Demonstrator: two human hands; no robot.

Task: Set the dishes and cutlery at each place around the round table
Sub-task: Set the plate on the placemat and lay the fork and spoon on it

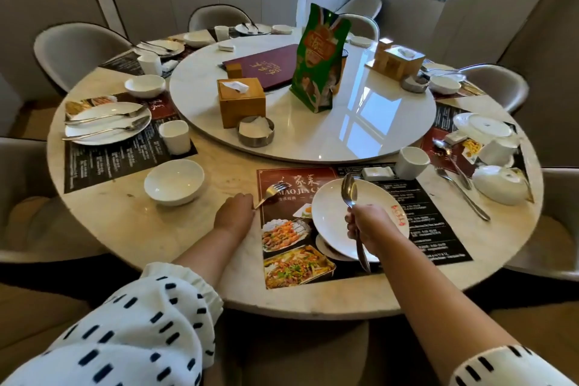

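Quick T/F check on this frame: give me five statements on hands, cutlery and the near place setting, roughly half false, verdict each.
1. The right hand holds a spoon over the white plate. True.
2. The left hand holds a knife. False: it holds a fork, tines over the menu placemat.
3. The white bowl sits on the placemat. False: it stands on bare table left of the placemat.
4. A white cup stands at the placemat's far right corner, near the turntable. True.
5. The green bag lies flat on the turntable. False: it stands upright.
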